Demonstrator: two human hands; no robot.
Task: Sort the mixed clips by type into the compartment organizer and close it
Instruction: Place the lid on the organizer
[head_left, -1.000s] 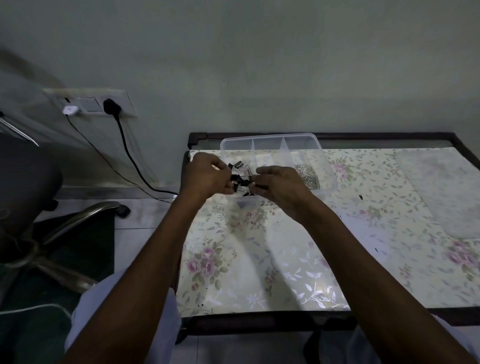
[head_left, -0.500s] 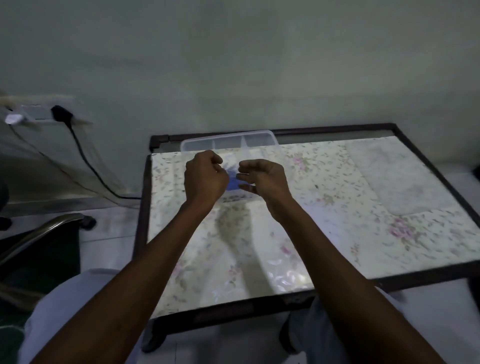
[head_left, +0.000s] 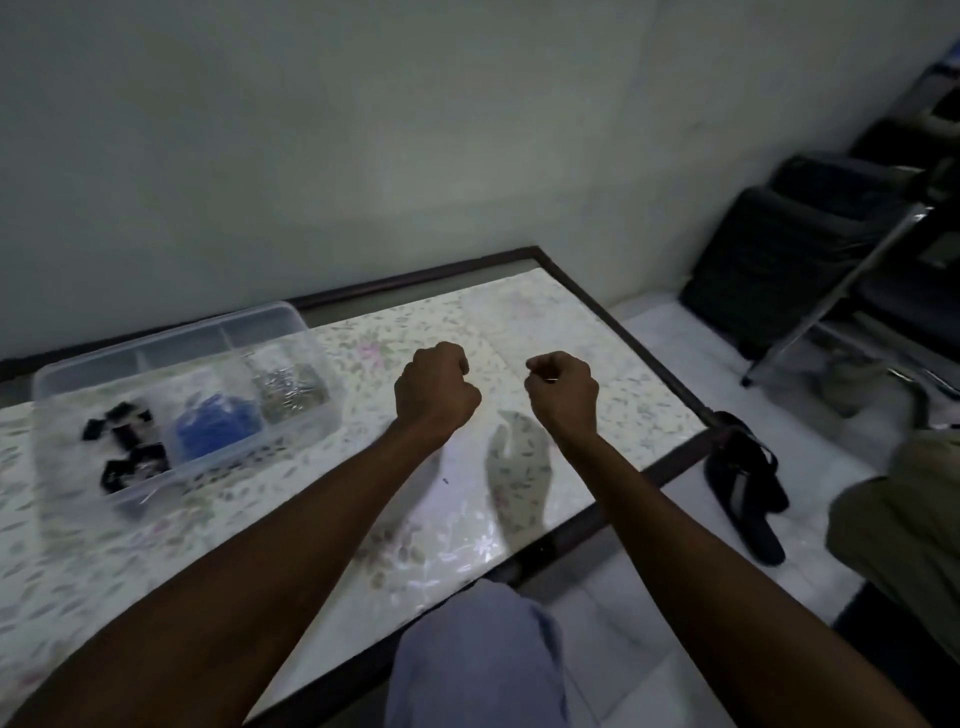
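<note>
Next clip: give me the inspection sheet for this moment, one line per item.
Surface: table with floral cover.
Job's things: clear organizer, lid not seen; black clips, blue clips, silver clips in separate front compartments.
Clutter: nothing seen.
Hands: left hand fisted, contents hidden; right hand curled, contents unclear; both away from the organizer.
Cables: nothing seen.
Surroundings: wall, dark chairs, sandal on floor.
</note>
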